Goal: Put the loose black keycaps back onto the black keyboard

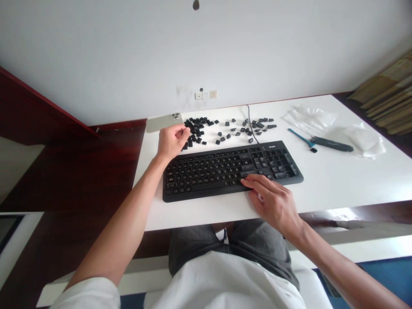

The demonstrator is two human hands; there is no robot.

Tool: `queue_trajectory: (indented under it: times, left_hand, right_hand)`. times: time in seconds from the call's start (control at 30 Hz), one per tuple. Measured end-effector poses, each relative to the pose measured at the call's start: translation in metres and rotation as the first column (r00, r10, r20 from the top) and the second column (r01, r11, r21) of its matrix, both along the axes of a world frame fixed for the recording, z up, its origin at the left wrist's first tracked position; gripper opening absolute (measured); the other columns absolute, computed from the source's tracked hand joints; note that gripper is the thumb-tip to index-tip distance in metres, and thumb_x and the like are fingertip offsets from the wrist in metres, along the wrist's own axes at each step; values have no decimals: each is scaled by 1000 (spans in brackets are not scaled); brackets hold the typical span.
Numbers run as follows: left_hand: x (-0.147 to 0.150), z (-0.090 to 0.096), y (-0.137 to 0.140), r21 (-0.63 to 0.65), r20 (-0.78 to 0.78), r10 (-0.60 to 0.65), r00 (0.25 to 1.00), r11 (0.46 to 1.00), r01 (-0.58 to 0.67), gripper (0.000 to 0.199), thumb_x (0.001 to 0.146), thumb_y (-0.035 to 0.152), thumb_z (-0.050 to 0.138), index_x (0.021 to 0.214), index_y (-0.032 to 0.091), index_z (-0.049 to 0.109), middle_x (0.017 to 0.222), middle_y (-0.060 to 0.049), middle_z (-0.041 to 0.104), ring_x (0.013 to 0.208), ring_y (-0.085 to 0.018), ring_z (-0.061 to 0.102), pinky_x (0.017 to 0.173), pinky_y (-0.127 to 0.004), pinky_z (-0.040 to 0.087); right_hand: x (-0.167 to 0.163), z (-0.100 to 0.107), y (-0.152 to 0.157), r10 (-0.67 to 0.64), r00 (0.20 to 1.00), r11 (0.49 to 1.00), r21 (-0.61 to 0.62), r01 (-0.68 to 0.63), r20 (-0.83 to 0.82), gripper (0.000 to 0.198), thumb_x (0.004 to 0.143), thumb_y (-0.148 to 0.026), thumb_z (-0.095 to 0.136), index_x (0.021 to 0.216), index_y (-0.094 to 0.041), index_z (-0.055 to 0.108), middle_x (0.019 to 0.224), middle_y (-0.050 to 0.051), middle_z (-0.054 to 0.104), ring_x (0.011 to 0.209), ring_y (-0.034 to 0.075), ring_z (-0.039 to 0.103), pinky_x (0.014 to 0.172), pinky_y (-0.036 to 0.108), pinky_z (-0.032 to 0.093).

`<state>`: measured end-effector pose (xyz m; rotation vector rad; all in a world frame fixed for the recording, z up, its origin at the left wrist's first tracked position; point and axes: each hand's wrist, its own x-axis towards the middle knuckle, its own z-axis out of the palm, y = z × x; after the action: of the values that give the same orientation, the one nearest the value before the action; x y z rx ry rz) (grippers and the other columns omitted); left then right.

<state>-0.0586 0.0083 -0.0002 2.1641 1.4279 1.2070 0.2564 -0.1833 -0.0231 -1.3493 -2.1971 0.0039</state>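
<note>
On the worktop [347,180], kbd [206,187] prob. part-done: large caps [249,168] on, many sockets [193,176] seemingly bare, loose caps [195,128] behind. L hand [172,140] by those, fingers curled in, hold unclear; R hand [273,199] on kbd, fingers half-bent, grip unclear.

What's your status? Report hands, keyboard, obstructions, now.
Left hand pinched beside loose keycaps, contents unclear. Right hand at keyboard, near edge. Some sockets apparently bare. Cable runs behind, away from both hands.
</note>
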Motion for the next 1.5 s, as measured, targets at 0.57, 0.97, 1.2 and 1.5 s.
queue_trajectory:
  times: [0.57, 0.97, 1.2, 1.5]
  left_hand:
    - [-21, 13, 1, 89, 138, 306, 942, 944, -319, 30, 92, 37, 60, 71, 18, 70, 50, 4, 49, 50, -11, 42, 58, -26, 31]
    - [-27, 16, -14, -175, -273, 99, 957, 973, -150, 24, 87, 46, 73, 92, 24, 81, 53, 4, 48, 51, -13, 40, 57, -28, 26]
    - [-40, 37, -24, -258, -425, 67, 903, 947, -192, 17, 83, 42, 79, 90, 29, 85, 71, -3, 68, 70, -19, 60, 67, -29, 36]
    - [-47, 36, -24, -386, -442, -81, 893, 916, -108, 23, 82, 42, 79, 101, 29, 85, 69, 1, 60, 63, -16, 51, 63, -29, 32]
  right_hand:
    - [7, 20, 15, -67, 900, 993, 58, 102, -432, 29, 94, -9, 57, 106, -24, 78, 110, 6, 76, 89, 19, 72, 74, 32, 58]
    - [-67, 64, 172, 79, 987, 972, -231, -44, 141, 32, 93, -11, 60, 109, -24, 85, 110, 11, 81, 92, 28, 75, 82, 42, 59]
    - [-88, 30, 171, 181, 974, 971, -185, -154, 138, 33, 94, -5, 60, 112, -20, 83, 110, 12, 79, 107, 31, 70, 77, 37, 58]
    - [-73, 13, 188, 290, 956, 948, -124, -292, -33, 32, 96, -8, 60, 111, -24, 83, 112, 8, 79, 104, 26, 70, 84, 36, 57]
